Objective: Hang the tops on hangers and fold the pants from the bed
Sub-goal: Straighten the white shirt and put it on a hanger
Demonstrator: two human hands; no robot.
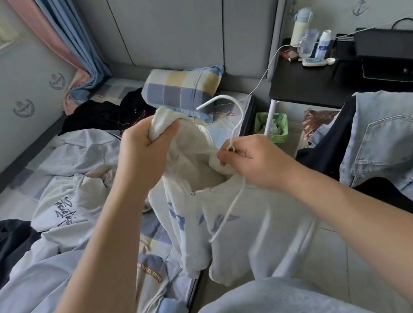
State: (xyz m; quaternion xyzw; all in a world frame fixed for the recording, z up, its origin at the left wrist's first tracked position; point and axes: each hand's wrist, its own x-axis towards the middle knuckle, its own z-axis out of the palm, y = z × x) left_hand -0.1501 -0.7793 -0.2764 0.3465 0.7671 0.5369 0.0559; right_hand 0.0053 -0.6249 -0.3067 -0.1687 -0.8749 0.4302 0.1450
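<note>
Setting: bedroom, bed [154, 228] with a checked sheet, strewn with clothes; tiled floor beside it.

1. White hoodie [238, 232], blue print on the chest. You hold it up over the bed's edge and its body hangs slack. The drawstring [231, 210] dangles loose below your right hand.
2. Left hand [145, 149]. Fingers [163, 136] curled tight round a bunch of the hood.
3. Right hand [251, 160]. Fingers [228, 156] pinch the neck of the white hanger [218, 97] together with the collar edge. The hook stands clear above the neck opening; the hanger's arms are hidden inside the cloth.
4. White top with script lettering [58, 210], lying crumpled on the bed to your left, unhung.
5. Pale jeans [400, 149], to your right over dark clothing, unfolded. You cannot tell what they rest on.
6. Green bin [272, 126], on the floor by the bed.
7. Checked pillow [181, 87] and black garments [102, 115], at the head of the bed.
8. Black table [322, 80], carrying a flask [301, 27] and small bottles. A white cable [265, 75] runs from it to the bed, passing near the hook.

Hazards, as judged:
- The drawstring may loop round the hanger's neck.
- The bunched hood may drag one shoulder off its arm once you let go.
- If you swing the hook farther out, it may catch the cable and pull at whatever is on the table.
</note>
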